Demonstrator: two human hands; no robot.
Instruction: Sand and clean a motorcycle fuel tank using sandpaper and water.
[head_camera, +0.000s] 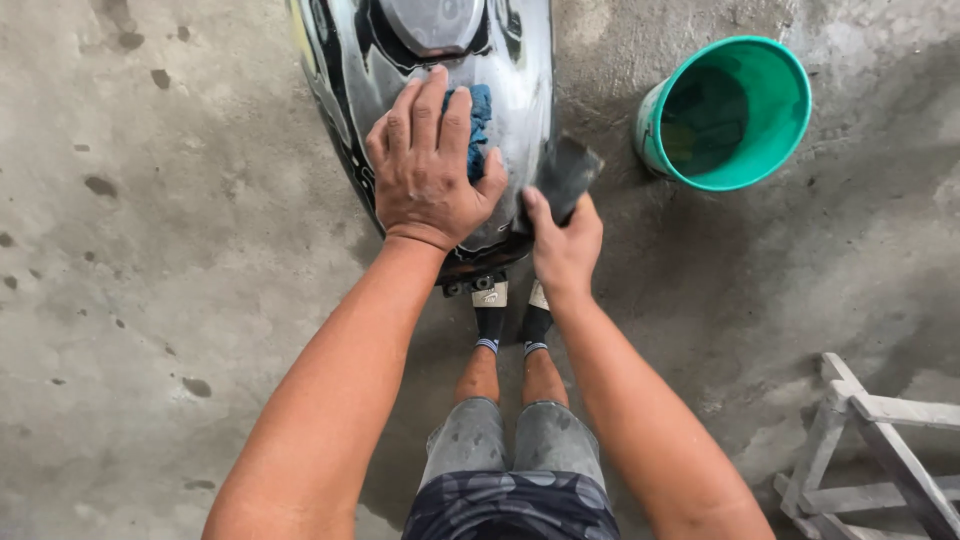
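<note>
A motorcycle fuel tank (520, 90) stands on a stained concrete floor (180, 280) directly in front of a person seen from above, held just past their feet. The tank is glossy, silver-grey with black graphic markings along its sides and a touch of yellow on its left edge, and a round grey filler cap (432, 22) sits near its top end; its surface looks wet and streaked. The left hand (430, 165) lies flat on the tank's upper face with its fingers spread, pressing down on a crumpled blue cloth (479, 125) whose edge shows beside the fingers. The right hand (562, 240) is closed around a small dark rectangular sheet, seemingly sandpaper (565, 175), pinched between thumb and fingers and held against the tank's right flank. To the right of the tank, near but apart from it, stands a green plastic bucket (780, 150), upright and open; its inside is dark and shadowed, and whether it holds water cannot be told for sure. The person wears grey patterned shorts (510, 470) and dark sandals (490, 310). At the lower right corner lies part of a pale wooden frame (880, 440) on the floor, well apart from the tank.
</note>
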